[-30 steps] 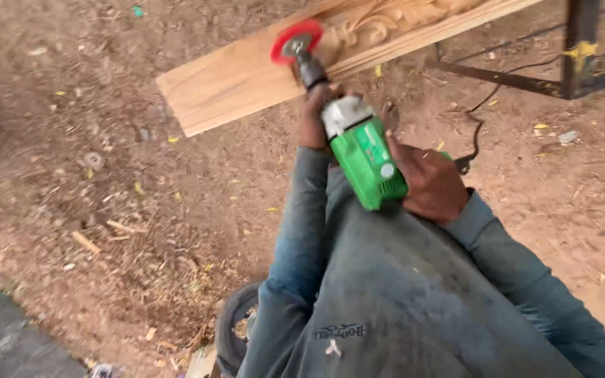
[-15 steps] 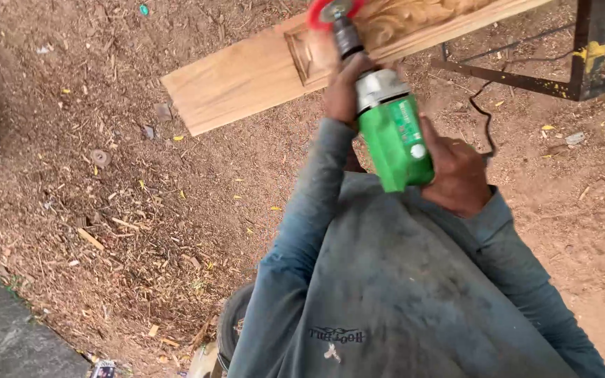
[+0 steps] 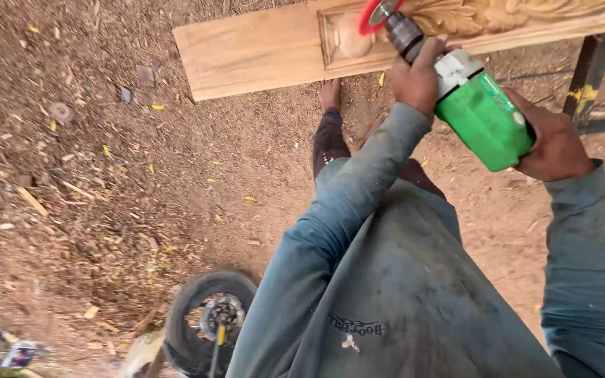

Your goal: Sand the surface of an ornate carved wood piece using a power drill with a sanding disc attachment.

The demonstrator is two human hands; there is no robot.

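Both my hands hold a green power grinder. My left hand grips its grey neck near the front. My right hand wraps the rear of the green body. The red disc at the tool's tip touches a carved wooden board lying across the top of the view. The board has a plain end at the left and a raised leaf carving to the right. My grey-blue sleeves and shirt fill the lower right.
Sawdust and wood chips cover the dirt ground. A black metal stand with yellow marks supports the board at the right. A small wheel lies at the bottom. My bare foot stands below the board.
The grinder and both hands have moved right along the board, and the disc now sits at the panel's left end. The view has tilted, bringing the wheel and my foot into sight.
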